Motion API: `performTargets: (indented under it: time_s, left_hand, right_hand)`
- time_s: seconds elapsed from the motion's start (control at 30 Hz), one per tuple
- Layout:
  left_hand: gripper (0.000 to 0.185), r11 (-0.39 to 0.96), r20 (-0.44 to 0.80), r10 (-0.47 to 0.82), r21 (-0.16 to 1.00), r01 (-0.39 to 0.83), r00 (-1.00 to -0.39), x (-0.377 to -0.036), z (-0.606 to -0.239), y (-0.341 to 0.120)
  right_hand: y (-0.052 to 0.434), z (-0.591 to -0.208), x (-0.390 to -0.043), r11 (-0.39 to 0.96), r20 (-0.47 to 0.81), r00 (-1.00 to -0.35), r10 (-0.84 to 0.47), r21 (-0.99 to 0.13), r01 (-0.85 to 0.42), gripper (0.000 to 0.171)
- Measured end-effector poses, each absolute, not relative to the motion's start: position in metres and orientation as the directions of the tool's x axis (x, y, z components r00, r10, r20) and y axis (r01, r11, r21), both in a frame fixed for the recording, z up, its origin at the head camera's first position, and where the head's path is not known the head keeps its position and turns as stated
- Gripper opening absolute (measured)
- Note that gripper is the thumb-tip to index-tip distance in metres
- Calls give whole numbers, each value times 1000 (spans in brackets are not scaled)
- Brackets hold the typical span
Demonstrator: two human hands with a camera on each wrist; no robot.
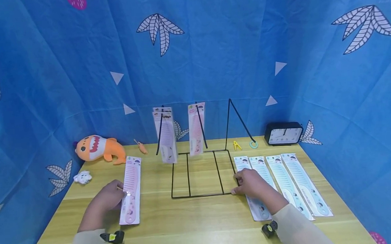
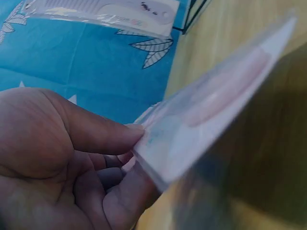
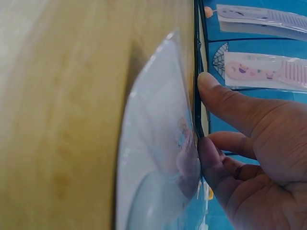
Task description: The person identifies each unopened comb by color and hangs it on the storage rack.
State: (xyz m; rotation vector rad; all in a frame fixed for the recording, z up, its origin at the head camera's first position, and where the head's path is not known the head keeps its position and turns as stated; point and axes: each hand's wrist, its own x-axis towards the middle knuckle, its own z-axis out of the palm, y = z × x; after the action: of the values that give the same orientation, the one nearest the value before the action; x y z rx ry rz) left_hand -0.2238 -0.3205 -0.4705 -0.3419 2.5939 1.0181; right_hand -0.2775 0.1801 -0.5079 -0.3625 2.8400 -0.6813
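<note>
My left hand (image 1: 108, 194) pinches the left edge of a packaged pink comb (image 1: 130, 177), thumb on top; in the left wrist view the comb's pack (image 2: 220, 105) is tilted up. With thumb and fingertips, my right hand (image 1: 254, 183) holds the front right corner of a black wire display rack (image 1: 202, 195). Packaged purple combs (image 1: 167, 138) hang from the rack's left hook, and another packaged pink comb (image 1: 195, 131) from its middle one. The right hook (image 1: 240, 118) carries nothing. Beneath and beside my right forearm lie several packaged light-blue combs (image 1: 305, 184).
An orange plush toy (image 1: 100, 148), a small white figure (image 1: 82, 177) and a small orange object (image 1: 141, 147) sit at the left. Behind the blue combs are a yellow clip (image 1: 237, 145), a teal ring (image 1: 254, 144) and a black clock (image 1: 284, 133). Blue curtains (image 1: 212, 62) surround the table.
</note>
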Motion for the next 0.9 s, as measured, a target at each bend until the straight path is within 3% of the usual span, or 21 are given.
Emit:
performTargets:
  time_s: [0.2, 0.43, 0.67, 0.9]
  left_hand:
    - [33, 560, -311, -111, 765, -318, -944, -226, -461, -324]
    - [56, 356, -127, 77, 930, -92, -989, -221, -459, -324]
    - [50, 240, 117, 247, 954, 178, -962, -215, -457, -314]
    - [43, 170, 220, 379, 938, 301, -899, -208, -447, -292]
  right_hand:
    - [181, -507, -278, 864, -134, -949, -285, -466, -193, 38]
    - [182, -510, -278, 858, -134, -950, -281, -479, -186, 47]
    - [182, -511, -278, 859, -124, -951, -285, -473, -195, 40]
    - [182, -508, -278, 863, -132, -948, -289, -465, -198, 44]
